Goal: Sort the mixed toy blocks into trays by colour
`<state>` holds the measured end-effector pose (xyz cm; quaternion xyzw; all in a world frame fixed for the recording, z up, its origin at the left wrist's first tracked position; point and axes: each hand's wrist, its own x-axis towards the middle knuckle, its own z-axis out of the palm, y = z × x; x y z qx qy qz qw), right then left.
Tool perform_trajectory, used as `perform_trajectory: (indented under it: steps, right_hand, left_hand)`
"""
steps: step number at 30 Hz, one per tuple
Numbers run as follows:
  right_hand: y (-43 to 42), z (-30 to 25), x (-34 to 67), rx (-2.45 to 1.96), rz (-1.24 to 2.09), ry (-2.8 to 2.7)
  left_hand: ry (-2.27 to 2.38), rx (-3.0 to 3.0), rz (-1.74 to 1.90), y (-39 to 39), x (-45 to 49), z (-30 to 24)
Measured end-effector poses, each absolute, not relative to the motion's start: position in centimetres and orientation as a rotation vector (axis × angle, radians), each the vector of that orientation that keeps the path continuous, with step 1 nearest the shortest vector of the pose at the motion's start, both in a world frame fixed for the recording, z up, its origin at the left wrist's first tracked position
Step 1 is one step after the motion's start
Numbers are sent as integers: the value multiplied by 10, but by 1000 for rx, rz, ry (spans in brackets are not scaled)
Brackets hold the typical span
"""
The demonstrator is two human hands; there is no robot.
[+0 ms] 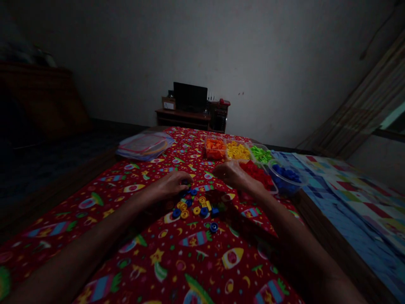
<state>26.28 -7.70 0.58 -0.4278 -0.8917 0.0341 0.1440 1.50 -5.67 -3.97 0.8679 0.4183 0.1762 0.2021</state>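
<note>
My left hand (pixel 177 182) rests at the far edge of a small loose pile of toy building pieces, its fingers curled around something dark and small. Close under its fingertips lies a blue piece (pixel 193 192). Several yellow round pieces (pixel 184 214) and blue round pieces (pixel 176 213) are scattered nearer to me, with one blue round piece (pixel 214 227) apart at the front. My right hand (pixel 230 174) is raised to the right of the pile, beside the container of red pieces (pixel 257 174). Its fingers are bent together and point left; whatever they hold is hidden.
Clear containers hold orange pieces (pixel 215 147), yellow pieces (pixel 238 151), green pieces (pixel 261 154) and blue pieces (pixel 286 173). Stacked clear lids (pixel 145 145) lie at the far left of the red patterned cloth (pixel 148 261). A bed (pixel 348 198) adjoins on the right.
</note>
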Motion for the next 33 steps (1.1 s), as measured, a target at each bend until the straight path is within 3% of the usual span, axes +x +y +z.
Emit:
perform_trajectory:
  steps: [11,17,24,29,33]
  right_hand:
    - [-104,-27,206,-1269,89,-2797]
    - [-100,-37,205,-1237,61,-2787]
    - [-105,-3,242,-1472,85,-2597]
    - [-124,13,266,-1494,467,-2791]
    - [-130,6,256,-1561,377,-2890]
  left_hand:
    - [1236,2534,460,-41,-5,-43]
    - [1239,2568,214,-47,-4,-38]
    - [1254,2658,290,-48,-5,-44]
    - [1220,2650,370,-52,-3,-35]
    - [1170,2662,391,-54,2,-32]
